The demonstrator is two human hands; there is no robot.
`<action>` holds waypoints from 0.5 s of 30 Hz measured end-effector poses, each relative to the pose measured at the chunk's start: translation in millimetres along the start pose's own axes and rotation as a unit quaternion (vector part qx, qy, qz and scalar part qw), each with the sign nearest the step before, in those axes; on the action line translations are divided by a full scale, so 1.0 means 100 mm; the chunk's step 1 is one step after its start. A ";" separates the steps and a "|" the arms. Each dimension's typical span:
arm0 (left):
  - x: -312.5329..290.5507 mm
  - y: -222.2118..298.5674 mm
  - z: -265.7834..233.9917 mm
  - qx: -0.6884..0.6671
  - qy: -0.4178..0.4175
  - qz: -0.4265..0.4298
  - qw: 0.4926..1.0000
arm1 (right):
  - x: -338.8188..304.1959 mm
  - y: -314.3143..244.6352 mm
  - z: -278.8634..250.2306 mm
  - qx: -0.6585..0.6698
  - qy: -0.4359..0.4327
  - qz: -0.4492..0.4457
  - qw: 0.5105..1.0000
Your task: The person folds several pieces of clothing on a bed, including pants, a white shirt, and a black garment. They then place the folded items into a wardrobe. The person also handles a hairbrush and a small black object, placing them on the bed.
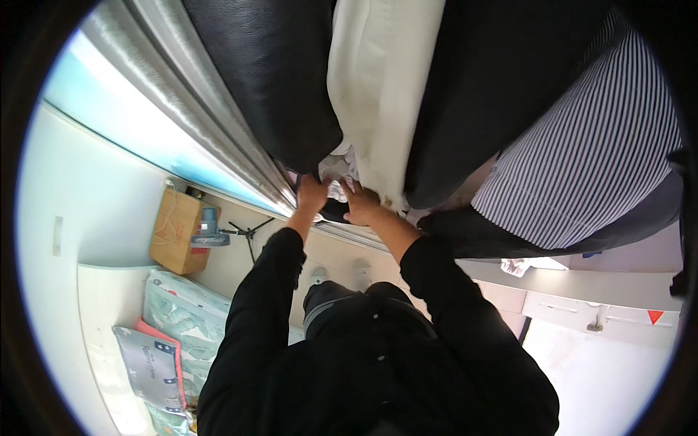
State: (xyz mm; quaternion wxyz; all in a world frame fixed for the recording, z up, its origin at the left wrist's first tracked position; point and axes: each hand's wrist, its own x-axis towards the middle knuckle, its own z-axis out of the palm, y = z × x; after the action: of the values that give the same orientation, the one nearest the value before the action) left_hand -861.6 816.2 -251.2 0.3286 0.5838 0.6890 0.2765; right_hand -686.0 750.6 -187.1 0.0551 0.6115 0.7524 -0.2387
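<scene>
Both my hands reach into a gap below several hanging garments. My left hand (311,195) is beside the lower end of a black leather garment (273,80). Its fingertips are hidden, so its grip cannot be made out. To its right, my right hand (363,206) has its fingers apart and rests by a small dark cloth (334,211). Crumpled white and grey cloth (338,171) lies between and beyond the two hands. A long cream-white garment (382,87) hangs down just beyond my right hand, with a black garment (476,87) to its right.
A silvery curtain (196,91) hangs close on the left. Farther right are a striped garment (582,145) and a white ledge (582,280). At left stand a cardboard box (171,229), a grey-blue fan (209,229), a black tripod (249,234) and a bed with a patterned cover (196,312).
</scene>
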 end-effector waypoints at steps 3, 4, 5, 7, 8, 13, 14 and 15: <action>-0.54 0.02 -0.21 0.070 0.033 0.143 0.987 | 0.35 0.01 0.86 0.060 0.053 0.026 0.996; -0.75 0.01 -0.34 0.077 0.001 0.134 0.988 | 0.45 0.06 1.00 0.195 0.020 0.060 0.979; -0.95 0.00 -0.48 0.007 -0.014 0.145 0.989 | 0.52 0.08 1.09 0.272 0.019 0.061 0.960; -1.33 -0.03 -0.85 -0.062 -0.092 0.090 0.990 | 0.51 0.05 1.11 0.127 0.049 0.073 0.988; -1.48 -0.04 -1.05 -0.074 -0.117 0.069 0.988 | 0.43 0.00 1.07 0.058 0.060 0.060 0.995; -1.51 0.00 -1.89 -0.146 -0.013 0.033 0.989 | -0.09 -0.63 0.89 0.100 0.198 0.136 0.965; -1.42 0.01 -1.97 -0.157 0.031 0.091 0.983 | -0.26 -0.82 0.98 0.147 0.245 0.110 0.952; -1.32 0.04 -2.01 -0.164 0.064 0.124 0.977 | -0.38 -0.97 1.05 0.171 0.190 0.099 0.962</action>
State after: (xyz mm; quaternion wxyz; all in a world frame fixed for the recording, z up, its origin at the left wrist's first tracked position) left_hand -1001.8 686.8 -103.9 0.3382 0.5843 0.5760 0.4610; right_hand -790.3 658.0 -237.1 -0.1703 0.7175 0.6327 -0.2365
